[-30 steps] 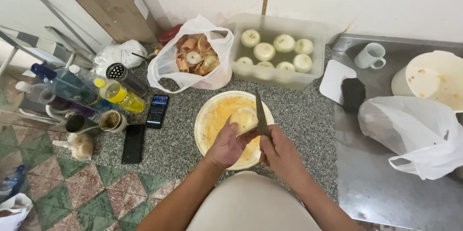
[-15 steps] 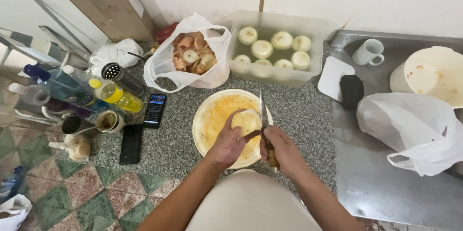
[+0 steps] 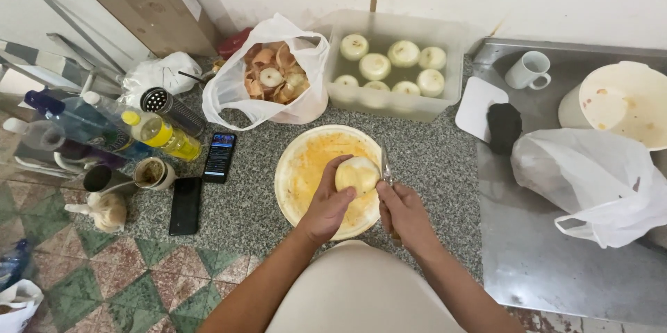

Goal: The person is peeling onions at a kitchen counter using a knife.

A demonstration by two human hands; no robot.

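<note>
My left hand point(image 3: 325, 202) grips a pale peeled onion point(image 3: 357, 174) and holds it down on a round yellow-stained cutting board point(image 3: 306, 159). My right hand point(image 3: 405, 212) is closed on the handle of a knife point(image 3: 385, 166), whose blade stands against the onion's right side. Both hands sit at the board's near right part, on a speckled granite counter point(image 3: 431, 159).
Behind the board are a clear tub point(image 3: 393, 69) of peeled onions in water and a white bag point(image 3: 271, 76) of onion skins. Bottles point(image 3: 156, 131), two phones point(image 3: 219, 156) and cups stand left. Right lies a metal surface with a mug point(image 3: 529, 70), a bowl point(image 3: 625, 103) and a plastic bag point(image 3: 590, 180).
The knife blade has come down closer against the onion's right side. My left hand keeps its grip on the onion; the view has shifted only slightly.
</note>
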